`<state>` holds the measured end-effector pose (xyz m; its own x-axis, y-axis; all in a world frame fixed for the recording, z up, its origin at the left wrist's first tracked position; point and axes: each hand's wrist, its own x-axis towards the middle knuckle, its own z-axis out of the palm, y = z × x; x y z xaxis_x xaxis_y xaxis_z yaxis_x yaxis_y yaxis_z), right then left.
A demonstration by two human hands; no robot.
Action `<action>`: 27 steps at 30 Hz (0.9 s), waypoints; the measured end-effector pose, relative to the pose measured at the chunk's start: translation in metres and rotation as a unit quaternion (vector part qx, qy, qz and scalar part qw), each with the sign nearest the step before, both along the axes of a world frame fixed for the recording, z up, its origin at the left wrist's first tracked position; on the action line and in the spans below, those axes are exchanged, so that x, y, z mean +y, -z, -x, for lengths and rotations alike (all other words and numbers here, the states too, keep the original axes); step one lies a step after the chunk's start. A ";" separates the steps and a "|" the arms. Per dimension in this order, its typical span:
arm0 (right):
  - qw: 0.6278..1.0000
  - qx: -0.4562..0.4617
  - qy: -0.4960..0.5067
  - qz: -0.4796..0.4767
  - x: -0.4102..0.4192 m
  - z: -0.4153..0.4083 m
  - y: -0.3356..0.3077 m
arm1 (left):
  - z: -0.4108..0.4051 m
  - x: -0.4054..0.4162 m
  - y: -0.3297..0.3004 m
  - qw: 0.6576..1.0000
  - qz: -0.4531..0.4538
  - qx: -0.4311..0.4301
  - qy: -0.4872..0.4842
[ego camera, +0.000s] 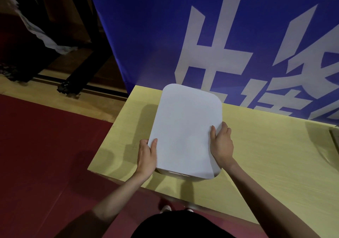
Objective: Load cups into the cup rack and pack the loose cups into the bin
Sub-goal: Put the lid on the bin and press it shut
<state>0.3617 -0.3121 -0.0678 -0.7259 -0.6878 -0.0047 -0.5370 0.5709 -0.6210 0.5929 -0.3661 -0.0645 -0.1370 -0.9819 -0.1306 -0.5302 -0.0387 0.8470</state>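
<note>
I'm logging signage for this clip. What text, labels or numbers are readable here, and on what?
Blue banner behind the table: large white Chinese characters, cut off by the frame edge and the lid; none reads whole, so no quote.
Lid, held by the left hand and right hand: plain white, no text.
Bin front: a small raised mark, too small to read.

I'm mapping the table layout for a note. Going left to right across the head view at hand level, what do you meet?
Red floor → left hand → white lid → right hand → bare yellow table.
</note>
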 end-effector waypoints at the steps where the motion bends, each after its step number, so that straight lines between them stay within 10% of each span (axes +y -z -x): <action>1: 1.000 0.000 0.000 0.000 0.000 0.000 0.000 | -0.001 -0.001 0.001 1.000 0.001 -0.005 0.007; 27: 0.975 0.181 -0.103 -0.081 -0.009 0.003 0.010 | 0.070 -0.101 -0.001 0.966 0.037 -0.253 0.041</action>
<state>0.3587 -0.3207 -0.0774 -0.5461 -0.8310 0.1061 -0.8183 0.5020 -0.2801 0.5226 -0.4672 -0.0632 -0.1525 -0.9795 -0.1315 -0.8753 0.0721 0.4782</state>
